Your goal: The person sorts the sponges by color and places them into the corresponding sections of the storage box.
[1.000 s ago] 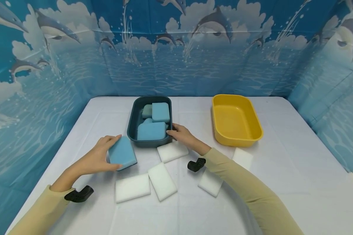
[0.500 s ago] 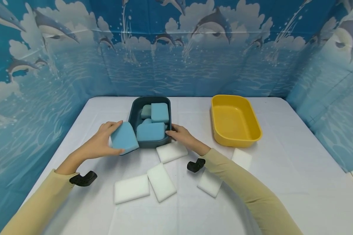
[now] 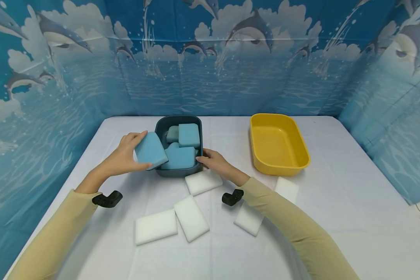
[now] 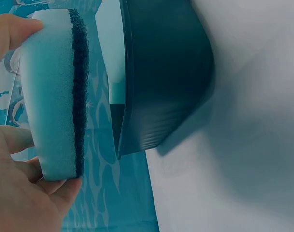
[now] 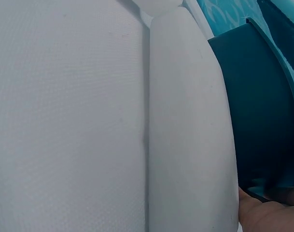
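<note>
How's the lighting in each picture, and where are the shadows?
Head view: bright, soft shadow beside the left sleeve; left wrist view: dimmer, broad shadow right of the dark tub; right wrist view: dim too, thin shadow along a white sponge.

Dark bin [image 3: 178, 173]: no text can be read
Yellow bin [image 3: 279, 143]: the same
Sponges [image 3: 151, 149]: no brand readable
Backdrop [image 3: 210, 87]: no words readable

The held blue sponge [image 4: 50, 96] looks like matt, fine-pored foam, backed by a rough, fibrous dark layer [image 4: 79, 96]. The teal bin [image 4: 168, 63] seems smooth plastic (ribbed at one end), the yellow bin [image 3: 279, 144] smooth plastic with a soft sheen. The white pads [image 3: 191, 218] appear matt, the tablecloth [image 5: 69, 121] woven, the printed backdrop [image 3: 196, 89] creased cloth.
</note>
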`<action>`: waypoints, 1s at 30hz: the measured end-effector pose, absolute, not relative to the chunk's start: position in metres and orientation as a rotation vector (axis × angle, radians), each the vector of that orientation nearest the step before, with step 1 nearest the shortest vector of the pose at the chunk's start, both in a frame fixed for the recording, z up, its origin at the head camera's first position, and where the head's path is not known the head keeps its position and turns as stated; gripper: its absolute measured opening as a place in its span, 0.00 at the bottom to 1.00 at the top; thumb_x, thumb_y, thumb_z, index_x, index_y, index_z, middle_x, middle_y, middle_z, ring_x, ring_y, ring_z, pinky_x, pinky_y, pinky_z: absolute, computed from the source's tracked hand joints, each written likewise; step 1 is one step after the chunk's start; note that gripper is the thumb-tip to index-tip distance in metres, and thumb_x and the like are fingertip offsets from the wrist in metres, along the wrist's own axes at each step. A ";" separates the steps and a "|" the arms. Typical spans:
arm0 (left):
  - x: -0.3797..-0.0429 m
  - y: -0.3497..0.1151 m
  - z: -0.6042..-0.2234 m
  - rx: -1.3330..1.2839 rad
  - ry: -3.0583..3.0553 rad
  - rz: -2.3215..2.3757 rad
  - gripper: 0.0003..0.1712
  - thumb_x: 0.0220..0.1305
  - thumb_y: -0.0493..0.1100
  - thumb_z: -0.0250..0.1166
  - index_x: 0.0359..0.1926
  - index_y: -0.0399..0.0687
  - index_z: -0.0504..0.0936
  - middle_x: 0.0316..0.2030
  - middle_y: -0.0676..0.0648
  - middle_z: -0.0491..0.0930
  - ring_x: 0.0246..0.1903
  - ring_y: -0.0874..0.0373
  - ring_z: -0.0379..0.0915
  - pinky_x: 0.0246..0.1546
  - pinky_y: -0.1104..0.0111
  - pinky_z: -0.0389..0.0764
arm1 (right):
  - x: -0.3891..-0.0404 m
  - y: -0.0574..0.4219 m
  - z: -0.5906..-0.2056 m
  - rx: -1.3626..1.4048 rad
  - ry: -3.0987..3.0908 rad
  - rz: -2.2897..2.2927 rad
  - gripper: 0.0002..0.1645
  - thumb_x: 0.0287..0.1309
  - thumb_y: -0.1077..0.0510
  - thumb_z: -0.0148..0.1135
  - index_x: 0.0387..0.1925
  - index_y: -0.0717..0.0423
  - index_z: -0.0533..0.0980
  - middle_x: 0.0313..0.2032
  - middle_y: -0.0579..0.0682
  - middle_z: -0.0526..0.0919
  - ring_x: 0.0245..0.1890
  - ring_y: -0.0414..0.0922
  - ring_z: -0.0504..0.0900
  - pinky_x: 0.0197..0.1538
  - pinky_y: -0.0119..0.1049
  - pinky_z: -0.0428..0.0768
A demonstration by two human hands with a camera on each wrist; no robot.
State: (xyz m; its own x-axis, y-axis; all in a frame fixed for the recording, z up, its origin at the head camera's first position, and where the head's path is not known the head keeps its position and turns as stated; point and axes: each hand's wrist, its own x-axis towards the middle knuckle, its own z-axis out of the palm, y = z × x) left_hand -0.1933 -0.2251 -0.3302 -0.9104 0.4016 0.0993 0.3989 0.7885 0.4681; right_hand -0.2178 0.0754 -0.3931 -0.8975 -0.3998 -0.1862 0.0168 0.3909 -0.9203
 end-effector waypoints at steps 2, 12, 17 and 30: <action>-0.197 -0.224 -0.329 0.661 2.957 0.774 0.56 0.51 0.51 0.69 0.73 0.42 0.46 0.66 0.32 0.52 0.63 0.38 0.48 0.57 0.40 0.62 | -0.218 0.076 -0.393 -0.330 2.275 -1.515 0.36 0.67 0.51 0.47 0.71 0.60 0.52 0.68 0.58 0.64 0.64 0.52 0.69 0.66 0.46 0.70; -0.214 -0.222 -0.326 0.636 2.944 0.746 0.57 0.52 0.52 0.68 0.74 0.43 0.44 0.67 0.32 0.51 0.64 0.36 0.47 0.58 0.39 0.61 | -0.218 0.075 -0.395 -0.327 2.270 -1.517 0.35 0.68 0.52 0.47 0.71 0.60 0.52 0.67 0.58 0.64 0.64 0.51 0.68 0.66 0.45 0.70; -0.222 -0.221 -0.324 0.658 2.931 0.753 0.57 0.52 0.51 0.68 0.73 0.41 0.44 0.67 0.31 0.50 0.65 0.35 0.46 0.59 0.40 0.59 | -0.219 0.075 -0.396 -0.325 2.268 -1.523 0.36 0.67 0.51 0.48 0.71 0.60 0.52 0.67 0.58 0.64 0.64 0.51 0.69 0.66 0.45 0.70; -0.241 -0.215 -0.318 0.672 2.931 0.706 0.56 0.53 0.52 0.68 0.73 0.41 0.44 0.68 0.31 0.49 0.65 0.35 0.46 0.59 0.40 0.59 | -0.219 0.076 -0.397 -0.321 2.289 -1.505 0.35 0.67 0.51 0.48 0.70 0.59 0.54 0.65 0.57 0.68 0.59 0.49 0.72 0.61 0.42 0.73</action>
State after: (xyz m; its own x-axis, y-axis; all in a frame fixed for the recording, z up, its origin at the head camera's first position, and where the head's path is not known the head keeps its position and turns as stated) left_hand -0.2406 -0.2154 -0.3184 -0.9040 0.4247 0.0493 0.4005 0.8009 0.4450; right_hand -0.2191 0.0756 -0.3967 -0.9013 -0.3901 -0.1883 0.0182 0.4003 -0.9162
